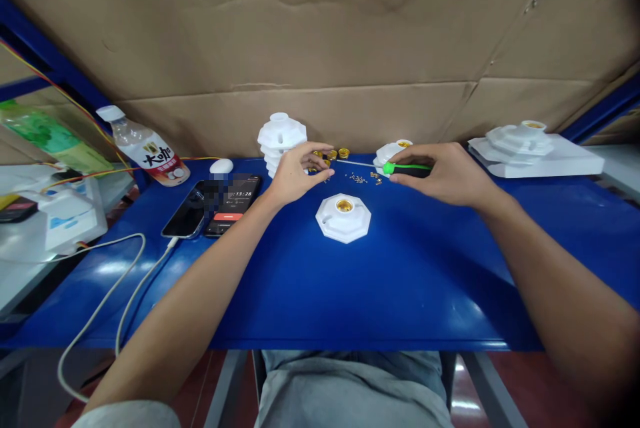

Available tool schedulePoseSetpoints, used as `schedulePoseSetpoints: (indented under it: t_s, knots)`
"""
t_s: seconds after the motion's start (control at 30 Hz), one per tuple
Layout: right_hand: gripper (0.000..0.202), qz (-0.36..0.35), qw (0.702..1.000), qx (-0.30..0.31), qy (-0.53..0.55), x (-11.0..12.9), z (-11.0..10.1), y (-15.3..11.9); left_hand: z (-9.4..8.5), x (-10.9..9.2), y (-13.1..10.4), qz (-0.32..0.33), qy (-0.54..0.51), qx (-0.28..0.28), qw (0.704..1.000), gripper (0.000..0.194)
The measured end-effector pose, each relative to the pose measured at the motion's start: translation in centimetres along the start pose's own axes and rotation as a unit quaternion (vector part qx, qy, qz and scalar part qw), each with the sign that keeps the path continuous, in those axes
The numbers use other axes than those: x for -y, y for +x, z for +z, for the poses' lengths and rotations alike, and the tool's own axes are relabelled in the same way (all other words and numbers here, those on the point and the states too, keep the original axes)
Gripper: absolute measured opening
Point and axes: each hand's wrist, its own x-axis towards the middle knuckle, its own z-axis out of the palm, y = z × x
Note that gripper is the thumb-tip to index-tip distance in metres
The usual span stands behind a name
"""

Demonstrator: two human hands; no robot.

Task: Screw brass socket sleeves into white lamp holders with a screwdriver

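A white octagonal lamp holder (345,221) with a gold-coloured socket in its middle lies flat on the blue counter (400,288), between the two forearms and touched by neither of the hands. The right hand (453,171) is closed around the green and black handle of a screwdriver (389,168), whose thin metal shaft points left, its tip near the left fingertips. The left hand (295,171) is curved, thumb and forefinger parted by a moderate gap, above gold-coloured threaded pieces (343,153); whether its curled fingers hold anything tiny cannot be told. Just behind that hand stands a stack of white holders (281,133). Small screws (358,179) and little brass bits (377,179) lie scattered below the shaft, and another white holder (387,152) sits behind it, partly hidden. Farther right, more white pieces (517,141) rest on a flat white slab (570,157). On the left, two phones (185,211) lie side by side, near a bottle (150,155) that leans and a rounded white object (221,166).
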Motion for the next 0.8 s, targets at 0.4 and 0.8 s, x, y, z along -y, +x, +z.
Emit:
schedulePoseSetpoints:
  t_s: [0.4, 0.8]
  knots:
    - [0.022, 0.024, 0.986, 0.11, 0.124, 3.3, 3.8, -0.2, 0.2, 1.1, -2.3, 0.018, 0.339, 0.128, 0.932, 0.03]
    - [0.016, -0.069, 0.975, 0.183, 0.105, 4.4, 6.1, -0.5, -0.7, -1.1, -1.9, -0.026, 0.391, 0.194, 0.899, 0.021]
